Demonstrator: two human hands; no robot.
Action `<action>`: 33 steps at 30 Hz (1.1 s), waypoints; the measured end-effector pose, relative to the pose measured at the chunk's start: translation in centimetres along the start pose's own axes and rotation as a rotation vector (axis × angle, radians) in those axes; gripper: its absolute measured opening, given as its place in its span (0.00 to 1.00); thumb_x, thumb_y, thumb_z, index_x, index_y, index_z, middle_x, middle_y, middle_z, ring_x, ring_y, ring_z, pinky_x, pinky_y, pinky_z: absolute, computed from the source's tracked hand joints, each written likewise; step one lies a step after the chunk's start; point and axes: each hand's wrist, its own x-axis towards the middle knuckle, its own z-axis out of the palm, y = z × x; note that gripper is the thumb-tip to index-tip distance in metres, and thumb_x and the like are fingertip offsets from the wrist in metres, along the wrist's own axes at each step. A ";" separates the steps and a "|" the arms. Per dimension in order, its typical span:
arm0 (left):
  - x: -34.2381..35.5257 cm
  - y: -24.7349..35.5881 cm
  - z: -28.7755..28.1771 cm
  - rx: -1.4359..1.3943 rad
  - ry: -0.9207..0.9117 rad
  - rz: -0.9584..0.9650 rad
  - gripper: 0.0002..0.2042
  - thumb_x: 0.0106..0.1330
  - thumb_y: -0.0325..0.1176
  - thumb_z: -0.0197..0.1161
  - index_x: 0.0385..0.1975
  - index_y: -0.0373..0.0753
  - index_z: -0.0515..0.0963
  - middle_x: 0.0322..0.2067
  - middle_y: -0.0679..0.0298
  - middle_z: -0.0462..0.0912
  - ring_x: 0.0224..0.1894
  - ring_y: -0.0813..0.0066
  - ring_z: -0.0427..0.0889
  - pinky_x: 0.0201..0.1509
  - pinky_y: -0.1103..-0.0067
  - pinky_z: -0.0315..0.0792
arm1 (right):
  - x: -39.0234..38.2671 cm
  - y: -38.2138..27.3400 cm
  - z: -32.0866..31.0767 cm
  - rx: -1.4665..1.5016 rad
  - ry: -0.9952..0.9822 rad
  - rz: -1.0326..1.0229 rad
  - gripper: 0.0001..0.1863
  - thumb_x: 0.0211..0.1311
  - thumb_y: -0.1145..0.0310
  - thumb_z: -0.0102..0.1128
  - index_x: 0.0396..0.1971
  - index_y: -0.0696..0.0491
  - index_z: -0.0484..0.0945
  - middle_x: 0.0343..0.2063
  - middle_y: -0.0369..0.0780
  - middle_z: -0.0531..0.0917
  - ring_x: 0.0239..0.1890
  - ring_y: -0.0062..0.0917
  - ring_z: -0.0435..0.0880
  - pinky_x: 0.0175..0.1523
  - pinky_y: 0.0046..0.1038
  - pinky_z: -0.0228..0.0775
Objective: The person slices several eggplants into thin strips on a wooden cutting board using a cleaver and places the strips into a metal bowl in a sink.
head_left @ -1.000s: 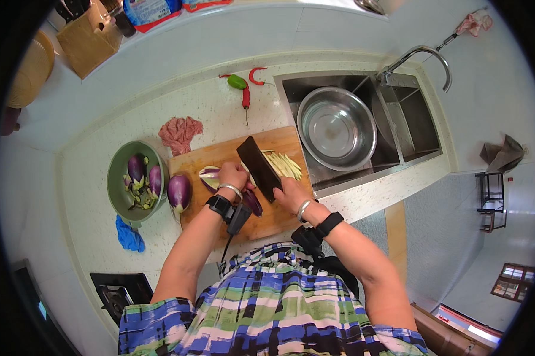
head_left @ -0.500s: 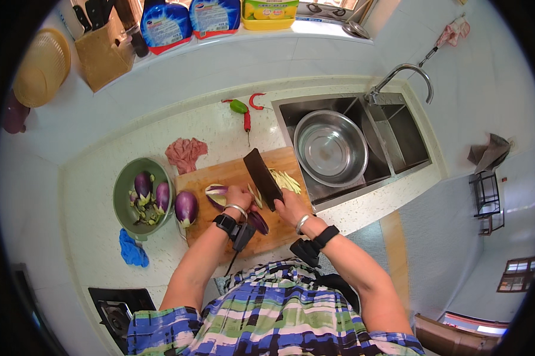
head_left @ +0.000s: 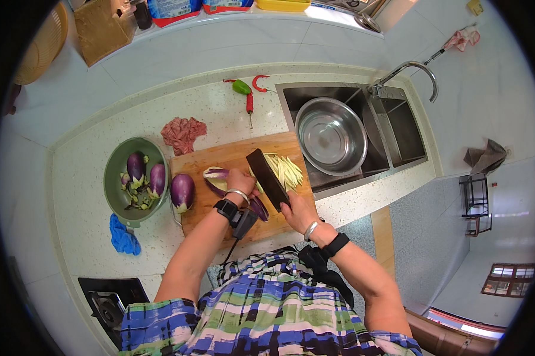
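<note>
A wooden cutting board (head_left: 220,228) lies on the counter in front of me. My right hand (head_left: 300,212) grips the handle of a wide dark cleaver (head_left: 267,180), its blade slanting across the board. To its left, my left hand (head_left: 241,181) has its fingers curled down over a piece of eggplant, mostly hidden under them. Pale eggplant strips (head_left: 289,172) are heaped right of the blade. A cut eggplant piece (head_left: 215,173) with pale flesh sits left of my left hand, and a purple piece (head_left: 259,209) lies just below it. One whole eggplant (head_left: 182,193) rests at the board's left edge.
A green basin (head_left: 109,193) at left holds eggplants and trimmed tops. Nearby are a red cloth (head_left: 183,135) and a blue crumpled cloth (head_left: 125,236). Peppers (head_left: 242,87) lie behind the board. At right, a steel bowl (head_left: 331,136) stands in the sink (head_left: 362,172); a stove (head_left: 110,305) is lower left.
The cleaver and my right hand have shifted slightly right and down, and the strips lie more spread beside the blade. My left hand stays on the eggplant. The whole view has tilted downward.
</note>
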 end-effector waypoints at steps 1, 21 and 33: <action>-0.1 0.1 0.0 -0.004 -0.008 -0.011 0.07 0.56 0.22 0.55 0.19 0.27 0.75 0.14 0.54 0.79 0.15 0.69 0.80 0.13 0.79 0.71 | -0.1 0.2 0.2 0.000 0.003 0.000 0.11 0.56 0.69 0.52 0.34 0.62 0.69 0.25 0.56 0.77 0.33 0.53 0.75 0.35 0.43 0.66; 0.1 -0.1 -0.5 -0.070 -0.044 0.012 0.08 0.58 0.21 0.52 0.19 0.22 0.72 0.15 0.51 0.78 0.16 0.63 0.81 0.11 0.77 0.71 | 2.0 0.2 2.8 -0.064 0.065 0.040 0.11 0.54 0.70 0.54 0.32 0.62 0.70 0.26 0.56 0.77 0.35 0.51 0.76 0.39 0.42 0.67; 0.2 -0.4 0.0 -0.003 -0.004 0.014 0.08 0.59 0.22 0.51 0.20 0.25 0.74 0.15 0.54 0.78 0.15 0.69 0.80 0.13 0.80 0.71 | -1.7 -0.9 -2.9 0.103 0.089 0.037 0.13 0.55 0.68 0.53 0.35 0.61 0.72 0.25 0.54 0.78 0.32 0.49 0.77 0.36 0.38 0.68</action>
